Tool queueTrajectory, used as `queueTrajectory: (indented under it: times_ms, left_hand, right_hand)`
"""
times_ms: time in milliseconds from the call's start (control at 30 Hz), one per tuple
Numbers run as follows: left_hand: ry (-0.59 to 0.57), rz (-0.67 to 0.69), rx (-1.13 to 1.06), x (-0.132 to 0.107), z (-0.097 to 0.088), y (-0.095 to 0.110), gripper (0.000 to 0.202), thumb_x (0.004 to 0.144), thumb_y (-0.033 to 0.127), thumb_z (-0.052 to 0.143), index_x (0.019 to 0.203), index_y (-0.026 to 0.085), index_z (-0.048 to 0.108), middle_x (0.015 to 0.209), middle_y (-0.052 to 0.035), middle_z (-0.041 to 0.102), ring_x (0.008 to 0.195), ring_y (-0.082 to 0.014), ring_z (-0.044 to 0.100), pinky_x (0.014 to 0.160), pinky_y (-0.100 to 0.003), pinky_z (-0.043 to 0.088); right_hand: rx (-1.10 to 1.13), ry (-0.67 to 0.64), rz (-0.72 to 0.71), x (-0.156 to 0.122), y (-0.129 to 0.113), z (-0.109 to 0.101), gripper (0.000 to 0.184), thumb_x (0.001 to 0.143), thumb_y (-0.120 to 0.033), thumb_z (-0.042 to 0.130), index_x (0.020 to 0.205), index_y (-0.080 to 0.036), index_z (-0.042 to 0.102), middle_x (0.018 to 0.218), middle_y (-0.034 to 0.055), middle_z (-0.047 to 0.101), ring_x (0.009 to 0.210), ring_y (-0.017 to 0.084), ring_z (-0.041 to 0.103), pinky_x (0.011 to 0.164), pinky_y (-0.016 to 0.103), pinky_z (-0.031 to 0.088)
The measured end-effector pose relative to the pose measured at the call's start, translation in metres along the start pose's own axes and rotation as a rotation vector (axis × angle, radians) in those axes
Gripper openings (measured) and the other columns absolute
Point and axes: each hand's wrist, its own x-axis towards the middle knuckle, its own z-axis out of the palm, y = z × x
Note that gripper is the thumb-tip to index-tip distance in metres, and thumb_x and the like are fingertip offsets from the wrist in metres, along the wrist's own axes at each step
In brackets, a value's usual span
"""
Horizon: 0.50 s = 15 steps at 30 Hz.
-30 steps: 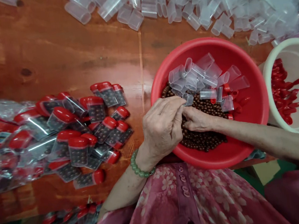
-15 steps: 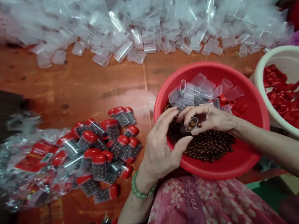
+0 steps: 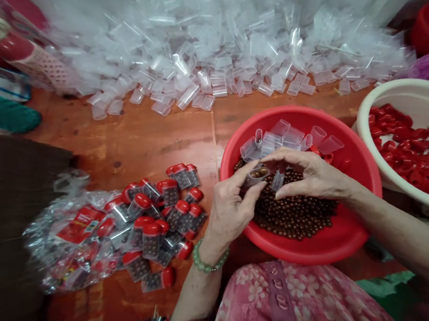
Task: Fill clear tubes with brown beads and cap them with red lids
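Left hand (image 3: 230, 205) pinching clear oval tube (image 3: 256, 175), beads inside, over red basin (image 3: 353, 222), between 9 and 10 o'clock from centre. Right hand (image 3: 311, 176) parted, thumb off fingers; cannot tell whether touching second tube (image 3: 278, 180). Brown beads (image 3: 295, 218) toward 6. White bucket (image 3: 418, 98) at 3, red-capped containers (image 3: 151, 238) at 9.

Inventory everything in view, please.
Table: one, brown, beneath.
Basin: one, red, table's near edge.
Tubes: many, clear, table's far side, basin.
Balls: many, brown, basin.
Bucket: one, white, basin's right.
Pieces: many, red, bucket and basin.
Capped containers: many, clear-red, basin's left, below table.
Wrapping: uncounted, clear-red, further left.
Block: one, dark, left edge.
Clutter: several, mixed, upper corners.
Garment: one, pink, bottom centre.
Bracelet: one, green, left wrist.
Left hand: one, holding tube.
Right hand: one, above basin.
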Motion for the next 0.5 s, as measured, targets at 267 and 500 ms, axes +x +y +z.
queueTrajectory:
  times_ms: [267,500]
  left_hand:
    - [-0.122,-0.158,-0.334,-0.002,0.007,0.013,0.024,0.088,0.025,0.072,0.11,0.016,0.075,0.103,-0.0059,0.08,0.093,-0.0165,0.075,0.087,-0.024,0.059]
    - [-0.152,-0.091,-0.288,0.001,0.012,0.016,0.02,0.09,0.021,0.07,0.108,0.015,0.074,0.107,-0.006,0.079,0.097,-0.0142,0.073,0.088,-0.023,0.057]
  right_hand:
    - [-0.069,0.16,0.049,-0.012,-0.004,-0.026,0.028,0.08,-0.035,0.083,0.103,-0.022,0.074,0.094,0.001,0.074,0.086,0.016,0.069,0.08,0.029,0.055]
    - [-0.579,0.091,0.333,-0.052,-0.014,-0.07,0.014,0.091,-0.023,0.061,0.095,-0.022,0.074,0.091,0.0029,0.077,0.081,0.018,0.069,0.076,0.032,0.054]
